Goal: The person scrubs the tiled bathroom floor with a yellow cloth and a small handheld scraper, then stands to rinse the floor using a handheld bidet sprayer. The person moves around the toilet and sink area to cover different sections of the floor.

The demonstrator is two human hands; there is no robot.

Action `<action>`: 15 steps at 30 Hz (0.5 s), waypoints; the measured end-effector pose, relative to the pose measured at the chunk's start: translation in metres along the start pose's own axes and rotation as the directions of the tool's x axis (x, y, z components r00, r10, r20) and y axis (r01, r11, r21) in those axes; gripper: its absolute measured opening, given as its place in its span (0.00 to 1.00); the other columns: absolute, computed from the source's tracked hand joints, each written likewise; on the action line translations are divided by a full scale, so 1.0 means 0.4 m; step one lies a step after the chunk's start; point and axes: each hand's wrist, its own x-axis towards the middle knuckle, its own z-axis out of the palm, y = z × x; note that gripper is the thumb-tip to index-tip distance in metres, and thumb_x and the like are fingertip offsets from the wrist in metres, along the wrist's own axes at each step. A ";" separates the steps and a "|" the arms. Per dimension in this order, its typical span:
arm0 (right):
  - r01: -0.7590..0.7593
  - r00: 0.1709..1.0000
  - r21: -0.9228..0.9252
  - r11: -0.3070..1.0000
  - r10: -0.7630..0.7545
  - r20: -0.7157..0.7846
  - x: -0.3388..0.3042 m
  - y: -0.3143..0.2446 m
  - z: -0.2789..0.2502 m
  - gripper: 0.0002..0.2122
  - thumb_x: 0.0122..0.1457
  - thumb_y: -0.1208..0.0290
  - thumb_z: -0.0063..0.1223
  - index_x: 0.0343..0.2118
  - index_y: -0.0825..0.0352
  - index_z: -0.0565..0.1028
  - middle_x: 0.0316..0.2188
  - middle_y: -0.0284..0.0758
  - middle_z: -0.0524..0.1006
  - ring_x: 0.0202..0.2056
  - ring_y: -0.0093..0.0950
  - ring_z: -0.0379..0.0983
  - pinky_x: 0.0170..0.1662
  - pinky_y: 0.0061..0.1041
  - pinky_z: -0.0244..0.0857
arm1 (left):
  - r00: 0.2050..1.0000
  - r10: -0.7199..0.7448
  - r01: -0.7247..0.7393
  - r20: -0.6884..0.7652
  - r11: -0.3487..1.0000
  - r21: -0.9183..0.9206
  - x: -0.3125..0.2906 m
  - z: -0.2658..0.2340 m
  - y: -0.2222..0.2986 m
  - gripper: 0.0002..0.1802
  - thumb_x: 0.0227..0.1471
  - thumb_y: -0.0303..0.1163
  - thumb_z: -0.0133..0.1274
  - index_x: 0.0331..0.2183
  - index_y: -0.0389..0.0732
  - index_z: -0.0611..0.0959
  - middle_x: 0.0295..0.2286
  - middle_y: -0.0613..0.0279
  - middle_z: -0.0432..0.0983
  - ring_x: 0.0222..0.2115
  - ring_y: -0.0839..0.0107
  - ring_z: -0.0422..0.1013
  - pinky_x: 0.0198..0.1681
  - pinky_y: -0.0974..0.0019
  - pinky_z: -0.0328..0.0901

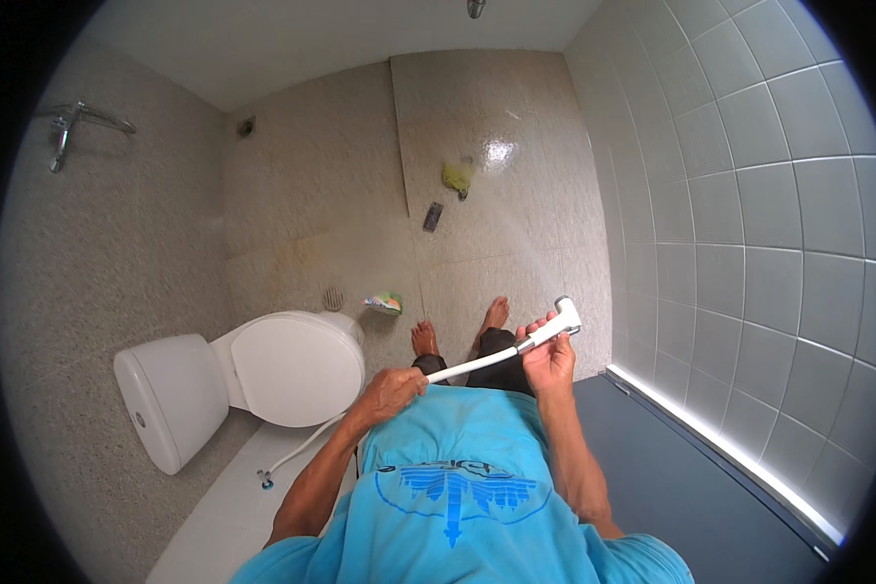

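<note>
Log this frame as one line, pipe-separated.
right hand: grips spray head | left hand: holds white hose | toilet: lid shut | floor: sponge, yellow rag

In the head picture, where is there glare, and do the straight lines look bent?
In the head view, a bright glare spot lies on the wet floor beyond the yellow cloth; the wall tile joints curve toward the rim, a fisheye effect; the corners are black; the spray head in the right hand is sharp, and the left hand grips the hose.
</note>
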 end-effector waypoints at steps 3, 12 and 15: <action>0.002 0.998 0.039 0.999 -0.005 0.060 0.015 -0.023 0.000 0.18 0.56 0.65 0.58 0.48 0.64 0.72 0.39 0.38 0.75 0.43 0.37 0.72 0.58 0.50 0.62 | 0.999 0.002 0.000 -0.044 0.999 0.053 0.016 0.015 0.027 0.20 0.59 0.43 0.45 0.25 0.38 0.78 0.16 0.65 0.66 0.19 0.75 0.62 0.24 0.65 0.58; -0.032 0.991 -0.094 0.995 0.044 0.127 0.049 -0.197 0.031 0.23 0.49 0.69 0.66 0.49 0.63 0.72 0.45 0.38 0.76 0.54 0.41 0.68 0.65 0.48 0.55 | 0.996 0.023 -0.005 -0.090 0.979 0.202 0.179 0.093 0.065 0.18 0.57 0.41 0.47 0.27 0.34 0.78 0.20 0.51 0.71 0.21 0.61 0.68 0.28 0.57 0.62; -0.079 0.990 -0.171 0.982 0.097 0.099 0.026 -0.219 0.024 0.23 0.49 0.70 0.67 0.49 0.64 0.71 0.46 0.39 0.76 0.57 0.44 0.66 0.65 0.48 0.56 | 0.995 0.046 -0.027 -0.089 0.978 0.206 0.195 0.117 0.000 0.18 0.57 0.41 0.46 0.27 0.35 0.78 0.20 0.51 0.71 0.22 0.59 0.68 0.28 0.57 0.61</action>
